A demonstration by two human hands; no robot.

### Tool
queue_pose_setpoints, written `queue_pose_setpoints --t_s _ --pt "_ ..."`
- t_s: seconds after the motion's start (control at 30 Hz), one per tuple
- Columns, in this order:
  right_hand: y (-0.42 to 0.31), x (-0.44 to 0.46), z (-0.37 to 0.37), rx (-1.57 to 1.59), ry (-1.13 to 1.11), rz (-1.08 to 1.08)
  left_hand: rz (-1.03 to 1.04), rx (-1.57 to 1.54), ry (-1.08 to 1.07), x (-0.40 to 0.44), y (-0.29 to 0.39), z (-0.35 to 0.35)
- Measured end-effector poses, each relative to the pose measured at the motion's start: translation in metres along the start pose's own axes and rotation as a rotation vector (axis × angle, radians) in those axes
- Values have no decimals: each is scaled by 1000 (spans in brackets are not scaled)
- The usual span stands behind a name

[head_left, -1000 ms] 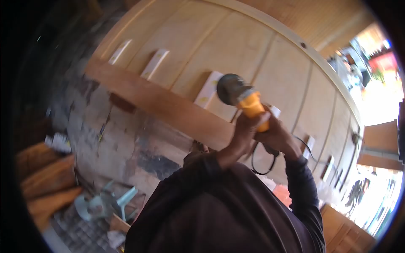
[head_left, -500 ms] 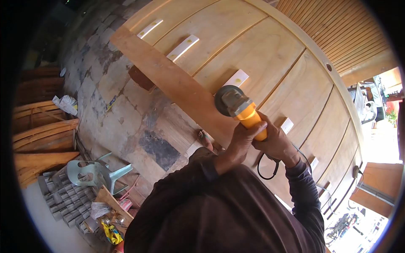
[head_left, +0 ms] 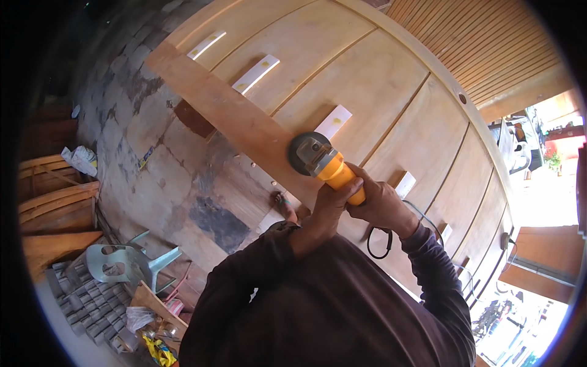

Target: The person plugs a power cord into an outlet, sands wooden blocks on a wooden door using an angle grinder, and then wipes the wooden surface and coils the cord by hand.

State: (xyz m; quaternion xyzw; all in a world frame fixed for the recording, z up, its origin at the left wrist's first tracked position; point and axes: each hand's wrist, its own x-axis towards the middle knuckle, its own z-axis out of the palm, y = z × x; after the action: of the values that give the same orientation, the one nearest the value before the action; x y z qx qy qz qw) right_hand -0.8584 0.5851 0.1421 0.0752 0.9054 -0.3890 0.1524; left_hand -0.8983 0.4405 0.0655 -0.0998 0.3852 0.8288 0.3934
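The grinder (head_left: 325,162) has moved left since half a second ago, its disc (head_left: 296,154) now over the plank (head_left: 214,101). Far left I see a chair (head_left: 116,264); then the plank, though I can't tell whether the disc touches it. The left hand (head_left: 329,208) is curled round the grinder's yellow body, the right hand (head_left: 384,207) wrapped round it too, near a white block (head_left: 405,184) on the panel (head_left: 440,137).

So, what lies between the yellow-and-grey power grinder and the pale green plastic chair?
From grinder to chair, the head view shows a brown wooden plank, then worn floor with a dark patch.
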Motion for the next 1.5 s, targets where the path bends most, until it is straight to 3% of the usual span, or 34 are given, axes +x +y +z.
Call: queue_pose_setpoints --t_s 0.43,0.83,1.13,1.23,1.5 --pt "25 18 -22 72 78 50 -2 138 -43 42 -1 24" --pt "16 24 -9 104 -59 19 116 121 78 17 3 12" --pt "15 27 -15 76 3 94 14 76 -14 33 5 16" --pt "19 21 -6 77 -25 6 142 43 54 21 -7 8" --pt "25 22 -16 56 2 56 19 90 -27 34 -4 17"
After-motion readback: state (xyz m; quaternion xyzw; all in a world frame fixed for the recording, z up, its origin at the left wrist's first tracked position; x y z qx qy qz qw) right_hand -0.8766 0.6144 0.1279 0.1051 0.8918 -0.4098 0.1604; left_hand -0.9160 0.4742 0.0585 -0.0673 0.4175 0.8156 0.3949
